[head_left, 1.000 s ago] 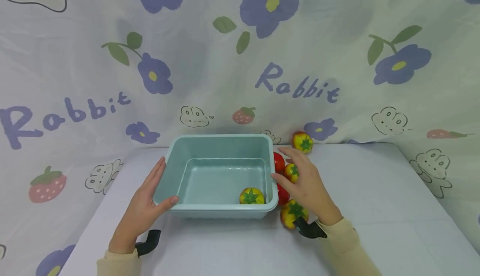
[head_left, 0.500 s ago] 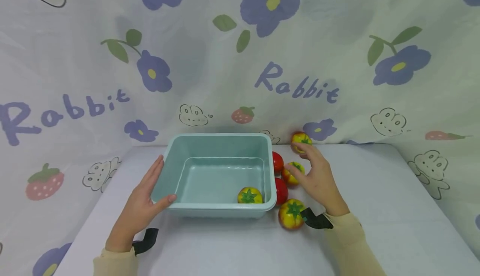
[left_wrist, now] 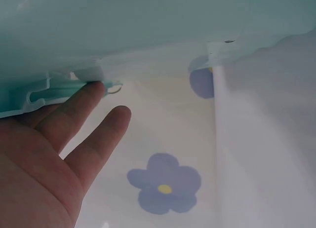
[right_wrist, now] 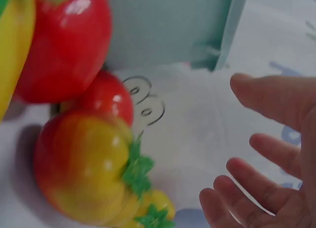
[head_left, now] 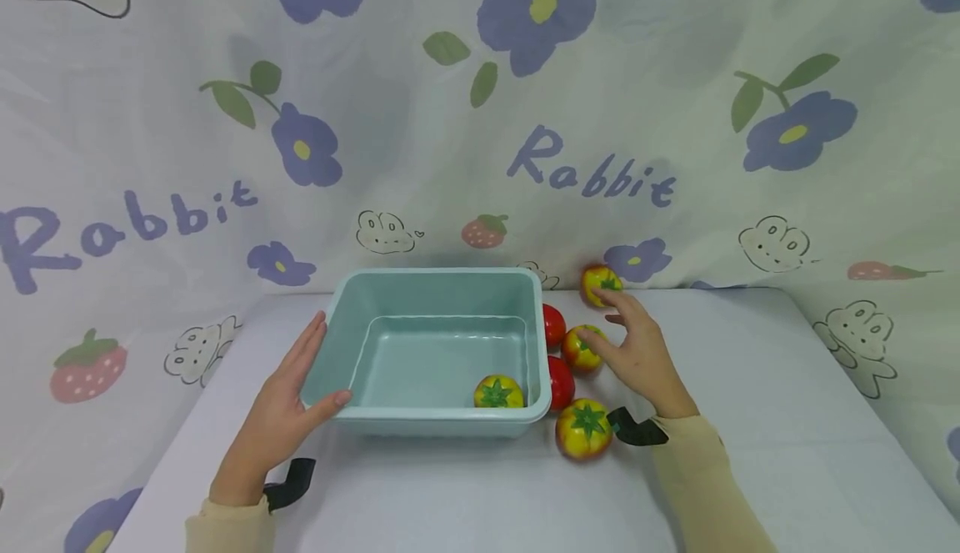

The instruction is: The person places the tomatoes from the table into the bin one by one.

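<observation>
Bench [head_left: 450, 495]: a smooth plastic tub [head_left: 438, 414] near the far edge, one yellow fruit [head_left: 495, 392] in its near right corner. Left hand [head_left: 273, 424] spread against its left side; right hand [head_left: 641, 361], wide and empty, beside glossy round tomatoes [head_left: 561, 384], which a careless nudge could set rolling.

Tub [head_left: 431, 424] on counter [head_left: 780, 386], drape [head_left: 420, 136] behind, inner fruit [head_left: 498, 392] in the tub at the near right corner. Right of the tub: rear fruit [head_left: 553, 326] and front fruit [head_left: 561, 384] along its wall, middle fruit [head_left: 579, 353] just right between those two, corner fruit [head_left: 583, 429] nearest, off the near right corner, back fruit [head_left: 595, 281] farthest, by the drape. Left hand [head_left: 273, 415] at tub's left side, right hand [head_left: 643, 361] just right of middle fruit.
</observation>
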Demonstrator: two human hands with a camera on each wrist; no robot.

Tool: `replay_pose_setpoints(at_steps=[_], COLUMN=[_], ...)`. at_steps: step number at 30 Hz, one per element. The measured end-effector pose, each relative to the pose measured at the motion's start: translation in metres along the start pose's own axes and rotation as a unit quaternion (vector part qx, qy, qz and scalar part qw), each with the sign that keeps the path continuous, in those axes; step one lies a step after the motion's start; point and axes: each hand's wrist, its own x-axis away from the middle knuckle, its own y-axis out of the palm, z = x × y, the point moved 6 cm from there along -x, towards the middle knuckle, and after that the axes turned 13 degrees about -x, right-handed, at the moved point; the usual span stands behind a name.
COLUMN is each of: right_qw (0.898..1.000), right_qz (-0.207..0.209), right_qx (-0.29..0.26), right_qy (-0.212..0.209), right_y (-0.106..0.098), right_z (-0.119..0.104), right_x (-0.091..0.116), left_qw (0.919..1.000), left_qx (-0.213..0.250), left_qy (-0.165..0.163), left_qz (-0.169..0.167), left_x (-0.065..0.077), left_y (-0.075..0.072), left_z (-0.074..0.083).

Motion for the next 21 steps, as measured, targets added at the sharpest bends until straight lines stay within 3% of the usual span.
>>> replay_pose_setpoints(at_steps=[21], right_qw=[0.992], right_qz=[-0.090], right_qx=[-0.012], right_qy=[0.084], right_y=[0.008], right_z=[0.046], right_x=[0.003], left_qw=[0.9999], left_qx=[-0.005], left_qy=[-0.008], left_qz=[-0.007], left_x=[0.000], left_y=[0.001], left_z=[0.000])
